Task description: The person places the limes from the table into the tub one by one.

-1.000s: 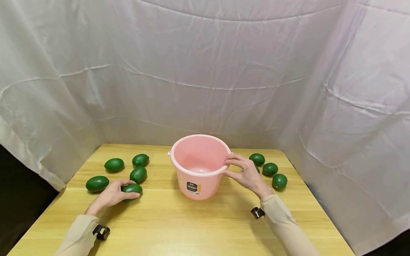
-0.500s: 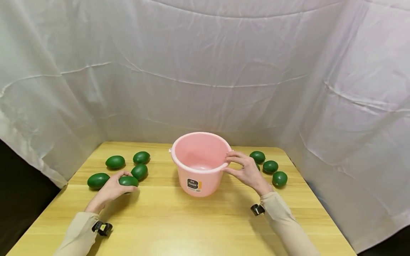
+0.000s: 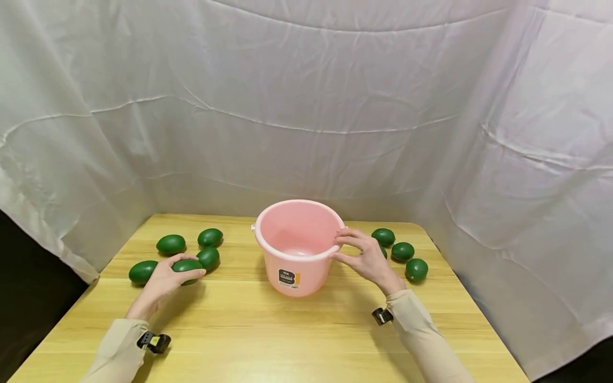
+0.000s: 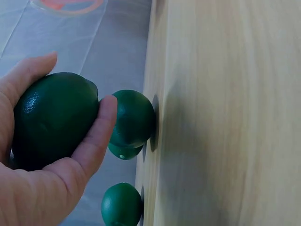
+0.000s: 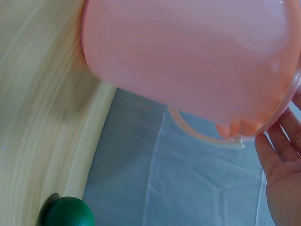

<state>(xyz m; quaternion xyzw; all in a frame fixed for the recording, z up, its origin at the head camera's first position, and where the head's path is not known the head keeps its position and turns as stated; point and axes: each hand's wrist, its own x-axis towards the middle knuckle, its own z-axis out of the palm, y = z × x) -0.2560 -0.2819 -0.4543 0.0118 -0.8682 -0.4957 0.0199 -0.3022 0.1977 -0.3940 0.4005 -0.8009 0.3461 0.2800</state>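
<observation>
My left hand (image 3: 165, 279) holds a dark green, smooth oval fruit (image 4: 54, 120) between thumb and fingers, just above the table on the left. In the left wrist view it is apart from the tabletop, and its end has a small nub. At the table's middle stands an upright pink bucket (image 3: 297, 276) with a dark label on its front. My right hand (image 3: 369, 260) holds the bucket's right rim, fingers over the edge and thumb outside. Part of the bucket's pale handle (image 5: 197, 136) hangs at its far side in the right wrist view. The bucket's visible inside holds nothing.
Several more green fruits lie on the left, such as one at the back (image 3: 171, 244) and one beside my left hand (image 3: 142, 272). Another group of green fruits (image 3: 403, 251) lies right of the bucket, one partly behind my right hand. Grey-white cloth (image 3: 306, 106) surrounds the wooden table (image 3: 268, 340).
My left hand has lifted the green fruit off the table and moved it slightly back and left. My right hand stays at the bucket's rim.
</observation>
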